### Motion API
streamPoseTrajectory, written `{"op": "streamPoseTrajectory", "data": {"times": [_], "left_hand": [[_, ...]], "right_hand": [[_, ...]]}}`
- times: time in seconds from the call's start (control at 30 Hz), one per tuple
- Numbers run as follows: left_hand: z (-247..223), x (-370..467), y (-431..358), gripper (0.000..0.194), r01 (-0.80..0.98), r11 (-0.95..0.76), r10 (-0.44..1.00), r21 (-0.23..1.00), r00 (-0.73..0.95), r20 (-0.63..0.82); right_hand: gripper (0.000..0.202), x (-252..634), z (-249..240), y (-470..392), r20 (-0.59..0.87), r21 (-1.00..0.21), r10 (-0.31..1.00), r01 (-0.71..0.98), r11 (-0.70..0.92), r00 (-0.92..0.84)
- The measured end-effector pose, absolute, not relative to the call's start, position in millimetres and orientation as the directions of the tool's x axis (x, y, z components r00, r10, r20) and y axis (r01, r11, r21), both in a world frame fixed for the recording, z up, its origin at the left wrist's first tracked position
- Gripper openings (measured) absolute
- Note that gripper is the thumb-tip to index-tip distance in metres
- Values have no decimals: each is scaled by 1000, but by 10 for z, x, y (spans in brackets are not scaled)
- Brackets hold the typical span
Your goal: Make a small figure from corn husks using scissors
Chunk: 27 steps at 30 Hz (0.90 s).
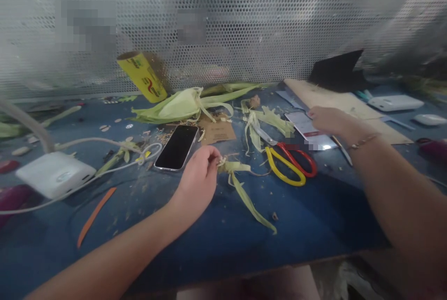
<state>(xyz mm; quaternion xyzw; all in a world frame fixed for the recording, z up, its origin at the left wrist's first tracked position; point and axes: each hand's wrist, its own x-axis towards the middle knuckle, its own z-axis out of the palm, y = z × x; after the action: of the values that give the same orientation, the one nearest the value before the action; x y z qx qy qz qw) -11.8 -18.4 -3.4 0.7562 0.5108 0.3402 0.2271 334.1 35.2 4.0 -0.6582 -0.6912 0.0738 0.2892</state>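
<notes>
Tearing risk: the pale green corn-husk piece with trailing strips [240,167] looks thin and dry, so a hard tug or an uneven pinch could split it or let it slip.
Phone risk: the black-screened phone with a clear edge [177,146] lies just beside the left hand [199,176]; a careless turn of the wrist could nudge it.
Scissors risk: the metal scissors with one red and one yellow handle [280,145] lie between the two hands, blades against a limp bunch of pale husk leaves [275,118]; lifting that bunch could drag them along.
Left arm: reaches in from the lower left, the wrist low over the blue table top [209,263].
Left fingers: thumb and fingertips together, clamped on the husk piece's crumpled end (its long strip trails towards the near edge).
Right arm: stretches further forward from the right, a thin bracelet at the wrist.
Right hand [326,121]: bent over the phone with a lit screen [307,125], fingers curled; whether they press or grip it cannot be told.
Husk's place: front middle of the table, left of the scissors' handles.
</notes>
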Motion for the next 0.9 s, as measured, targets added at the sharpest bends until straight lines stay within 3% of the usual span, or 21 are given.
{"op": "streamPoseTrajectory", "data": {"times": [0.1, 0.23, 0.33, 0.43, 0.67, 0.9], "left_hand": [[-44, -126, -199, 13, 609, -388, 921, 692, 250, 297], [-42, -136, -220, 15, 610, -436, 900, 662, 272, 341], [-19, -128, -231, 17, 601, -513, 857, 613, 317, 406], [5, -113, -246, 20, 570, -595, 802, 567, 365, 474], [-18, -96, -290, 22, 528, -650, 758, 546, 404, 512], [-40, -92, -291, 20, 506, -643, 766, 576, 426, 481]], "right_hand": [[17, 2974, 151, 294, 342, -441, 939, 889, 125, 37], [25, 2225, 215, 49, 331, -485, 919, 797, 361, -215], [33, 1840, 179, -181, 329, -481, 818, 662, 575, -471], [27, 1714, 141, -314, 348, -477, 765, 601, 642, -541], [12, 1680, 96, -349, 417, -511, 760, 563, 649, -498], [12, 1612, 76, -382, 446, -604, 798, 521, 603, -406]]}}
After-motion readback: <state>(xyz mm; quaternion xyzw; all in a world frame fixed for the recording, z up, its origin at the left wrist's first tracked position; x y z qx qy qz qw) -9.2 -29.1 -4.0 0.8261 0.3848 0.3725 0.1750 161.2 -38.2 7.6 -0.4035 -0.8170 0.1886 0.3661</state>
